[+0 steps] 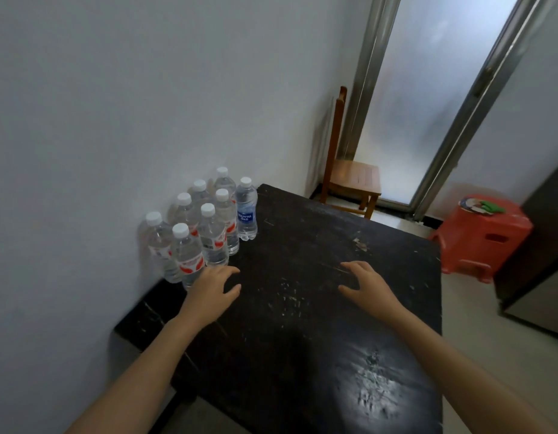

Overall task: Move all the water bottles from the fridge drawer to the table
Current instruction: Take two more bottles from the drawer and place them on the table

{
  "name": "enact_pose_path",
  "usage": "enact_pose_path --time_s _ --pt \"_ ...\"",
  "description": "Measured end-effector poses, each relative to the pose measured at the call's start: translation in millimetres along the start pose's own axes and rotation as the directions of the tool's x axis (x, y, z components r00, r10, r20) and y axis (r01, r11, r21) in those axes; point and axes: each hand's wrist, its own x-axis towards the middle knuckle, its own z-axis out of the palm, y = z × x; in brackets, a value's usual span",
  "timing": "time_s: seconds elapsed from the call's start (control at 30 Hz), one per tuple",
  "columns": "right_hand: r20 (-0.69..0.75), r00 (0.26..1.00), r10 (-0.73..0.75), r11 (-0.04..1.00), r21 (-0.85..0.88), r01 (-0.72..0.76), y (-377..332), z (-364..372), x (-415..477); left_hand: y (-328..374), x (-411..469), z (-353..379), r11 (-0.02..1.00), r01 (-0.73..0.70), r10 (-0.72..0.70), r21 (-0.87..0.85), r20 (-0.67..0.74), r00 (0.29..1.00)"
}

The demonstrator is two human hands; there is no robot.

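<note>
— What are the two hands doing just now?

— Both bare arms are reaching forward over the dark, scratched table (302,239). The left hand (211,286) and the right hand (365,286) are hanging well apart from each other, palms down. The fingers are spreading, a little curved, and they are gripping nothing. Whether the fingertips are touching the table top, I cannot tell.

— And the water bottles (213,242), where are they standing?

— They are standing upright on the table, at its far left side, packed close together against the white wall (114,104). I am counting eight white caps. The nearest bottle (188,258), with a red label, is just beside the left hand's fingers. Contact between them I cannot judge. At the far right of the group one blue-labelled bottle (246,214) is standing.

— What is lying behind the table?

— A wooden chair (352,177) is standing past the far edge, near the wall. To the right a red plastic stool (484,236) is sitting on the floor and is carrying some small things, too blurred to name. Behind both, a frosted glass door (428,89) is letting light in.
</note>
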Motion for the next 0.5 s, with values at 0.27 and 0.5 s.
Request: enact_pose_path --time_s 0.27,0.5 --pt "-0.106 0.988 0.114 0.993 -0.016 -0.117 -13 8 -70 -2 -20 -17 0.985 -0.163 0.162 -0.054 -0.024 0.987" --pt "-0.229 0.928 0.294 0.951 -0.023 -0.308 -51 35 -150 -15 -53 -36 0.949 -0.305 0.308 -0.078 0.033 0.951"
